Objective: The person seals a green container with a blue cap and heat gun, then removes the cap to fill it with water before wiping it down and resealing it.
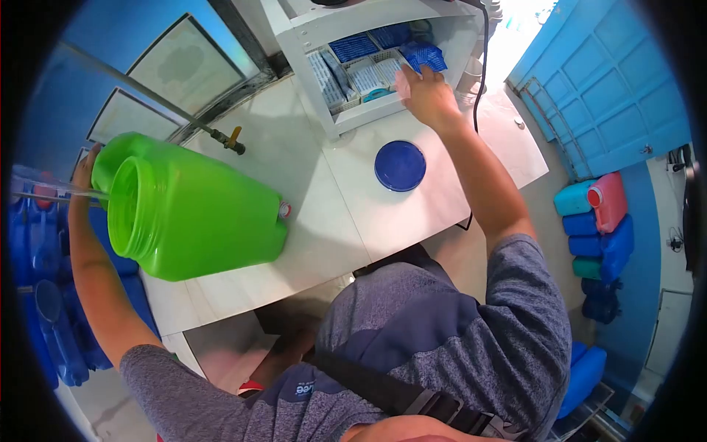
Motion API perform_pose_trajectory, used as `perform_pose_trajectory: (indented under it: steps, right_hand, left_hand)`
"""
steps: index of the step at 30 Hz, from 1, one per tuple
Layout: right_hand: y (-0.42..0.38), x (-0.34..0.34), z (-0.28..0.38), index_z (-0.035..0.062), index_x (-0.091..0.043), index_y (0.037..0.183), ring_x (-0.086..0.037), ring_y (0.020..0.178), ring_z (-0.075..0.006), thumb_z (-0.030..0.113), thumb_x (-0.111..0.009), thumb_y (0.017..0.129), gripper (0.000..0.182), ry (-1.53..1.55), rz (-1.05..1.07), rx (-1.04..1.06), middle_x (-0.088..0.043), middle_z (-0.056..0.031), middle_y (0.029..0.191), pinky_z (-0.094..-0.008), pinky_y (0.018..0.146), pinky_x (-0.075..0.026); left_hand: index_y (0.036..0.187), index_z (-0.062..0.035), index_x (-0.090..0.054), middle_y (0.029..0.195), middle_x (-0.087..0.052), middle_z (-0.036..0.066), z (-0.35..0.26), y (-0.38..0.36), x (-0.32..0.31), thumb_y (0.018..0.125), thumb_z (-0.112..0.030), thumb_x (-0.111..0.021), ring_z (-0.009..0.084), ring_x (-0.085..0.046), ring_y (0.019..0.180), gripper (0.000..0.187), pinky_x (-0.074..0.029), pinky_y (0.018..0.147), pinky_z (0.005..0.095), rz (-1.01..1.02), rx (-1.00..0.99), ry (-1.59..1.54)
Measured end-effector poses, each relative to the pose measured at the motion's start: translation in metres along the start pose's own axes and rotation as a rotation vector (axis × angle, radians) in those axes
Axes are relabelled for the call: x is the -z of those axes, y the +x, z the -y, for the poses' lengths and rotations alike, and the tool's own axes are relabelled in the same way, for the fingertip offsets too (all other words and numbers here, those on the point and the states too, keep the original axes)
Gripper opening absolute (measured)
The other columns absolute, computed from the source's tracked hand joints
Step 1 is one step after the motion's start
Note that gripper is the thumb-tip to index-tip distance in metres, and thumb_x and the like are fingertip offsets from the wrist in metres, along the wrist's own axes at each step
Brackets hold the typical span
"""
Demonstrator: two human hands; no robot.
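Observation:
A large translucent green water jug [213, 214] stands on the white tiled counter [309, 199], its wide mouth uncovered. A clear stream of water [62, 189] enters the mouth from the left of the view. My left hand [86, 168] grips the jug's far side by the handle; its fingers are partly hidden. My right hand [427, 94] reaches into a white shelf unit [324, 88], fingers spread at a crumpled blue packet [423, 56]. A pale pinkish shape beside its thumb side is too blurred to name. Below that hand lies a round blue lid [400, 166].
White baskets [368, 77] with wrapped packs fill the shelf. A pipe ends in a yellow-handled valve [233, 140] over the counter. Blue jugs [51, 317] stack at the left; coloured jugs [611, 202] stand by the right wall. A black cable [482, 74] hangs near my right arm.

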State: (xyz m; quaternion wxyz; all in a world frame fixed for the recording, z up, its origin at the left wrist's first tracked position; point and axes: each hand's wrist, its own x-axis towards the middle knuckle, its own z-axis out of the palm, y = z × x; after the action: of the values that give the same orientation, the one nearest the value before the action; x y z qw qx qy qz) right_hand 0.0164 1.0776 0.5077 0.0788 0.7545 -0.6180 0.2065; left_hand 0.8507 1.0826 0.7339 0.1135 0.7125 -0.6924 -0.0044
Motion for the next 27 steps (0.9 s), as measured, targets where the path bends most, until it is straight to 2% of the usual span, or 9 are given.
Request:
perform_pose_trajectory:
  steps: [3,6,8,11,14,15,17,20,27]
  right_hand:
    - [0.008,-0.028,-0.005,0.0134,-0.049,0.138,-0.063,0.108,-0.0319,0.017,-0.054,0.093,0.045,-0.182,0.128,-0.067,-0.065,-0.0150,0.112,-0.0434,0.093,-0.052]
    - [-0.007,-0.014,-0.002,0.0073,-0.067,0.113,-0.066,0.105,-0.0303,-0.002,-0.047,0.093,0.030,0.374,-0.272,0.248,-0.066,-0.0190,0.117,-0.0391,0.084,-0.056]
    - [-0.024,0.026,0.039,0.0019,-0.052,0.125,-0.072,0.086,-0.0269,-0.014,-0.046,0.090,0.039,1.004,-0.141,0.138,-0.063,-0.0181,0.121,-0.0275,0.062,-0.058]
    - [-0.046,0.082,0.129,0.0016,-0.050,0.127,-0.067,0.100,-0.0249,-0.008,-0.052,0.091,0.037,1.394,0.019,0.134,-0.060,-0.0170,0.123,-0.0314,0.068,-0.058]
    - [-0.022,0.101,0.210,0.0044,-0.050,0.133,-0.060,0.112,-0.0301,-0.007,-0.056,0.086,0.049,0.971,-0.354,0.546,-0.060,-0.0175,0.122,-0.0411,0.094,-0.049]
    - [-0.010,0.107,0.237,0.0054,-0.050,0.136,-0.059,0.113,-0.0324,-0.007,-0.057,0.084,0.054,1.050,-0.418,0.665,-0.060,-0.0174,0.123,-0.0428,0.100,-0.045]
    - [0.016,0.111,0.287,0.0054,-0.051,0.136,-0.055,0.117,-0.0346,-0.001,-0.060,0.083,0.055,1.059,-0.506,0.888,-0.055,-0.0178,0.130,-0.0424,0.102,-0.043]
    - [0.001,0.088,0.318,0.0092,-0.054,0.135,-0.049,0.123,-0.0354,0.011,-0.063,0.085,0.050,1.273,-0.454,0.880,-0.049,-0.0180,0.136,-0.0442,0.104,-0.041]
    - [-0.046,0.071,0.348,0.0179,-0.065,0.125,-0.042,0.130,-0.0396,0.038,-0.072,0.089,0.042,1.085,-0.664,0.980,-0.047,-0.0072,0.146,-0.0512,0.108,-0.035]
  left_hand:
    - [0.144,-0.0043,-0.049,0.128,-0.064,0.021,-0.003,-0.005,-0.004,0.101,-0.041,-0.051,0.0305,-0.061,0.119,0.056,-0.045,0.101,0.0374,-0.143,-0.059,0.214]
    - [0.137,-0.0066,-0.056,0.129,-0.062,0.020,-0.110,-0.088,-0.002,0.098,-0.016,-0.049,0.0325,-0.060,0.120,0.041,-0.046,0.101,0.0393,-0.466,0.084,0.010]
    - [0.133,-0.0074,-0.059,0.127,-0.063,0.019,-0.174,-0.122,-0.011,0.097,-0.006,-0.047,0.0322,-0.061,0.119,0.038,-0.048,0.100,0.0392,-0.587,-0.142,0.063]
    - [0.127,-0.0057,-0.063,0.121,-0.067,0.015,-0.226,-0.143,-0.024,0.097,-0.005,-0.049,0.0288,-0.065,0.109,0.033,-0.051,0.095,0.0365,-0.604,-0.459,0.159]
    - [0.128,-0.0043,-0.061,0.125,-0.066,0.014,-0.224,-0.124,-0.028,0.087,-0.021,-0.072,0.0285,-0.061,0.120,0.045,-0.046,0.103,0.0387,-0.496,-0.657,0.090]
    - [0.128,-0.0043,-0.061,0.125,-0.066,0.014,-0.223,-0.118,-0.038,0.087,-0.021,-0.072,0.0285,-0.061,0.120,0.045,-0.046,0.103,0.0387,-0.496,-0.643,0.093]
    - [0.098,-0.0047,-0.064,0.092,-0.067,0.013,-0.223,-0.110,-0.067,0.091,-0.031,-0.063,0.0249,-0.066,0.083,0.027,-0.055,0.071,0.0356,-0.298,-0.023,-1.533]
    - [0.071,-0.0094,-0.057,0.065,-0.059,0.006,-0.293,-0.124,-0.057,0.092,-0.030,-0.057,0.0222,-0.059,0.057,0.030,-0.049,0.052,0.0354,-0.475,0.110,-1.708]
    - [0.076,-0.0065,-0.061,0.074,-0.063,0.010,-0.253,-0.110,-0.068,0.087,-0.022,-0.058,0.0243,-0.063,0.067,0.019,-0.053,0.061,0.0381,-0.502,-0.048,-1.618]
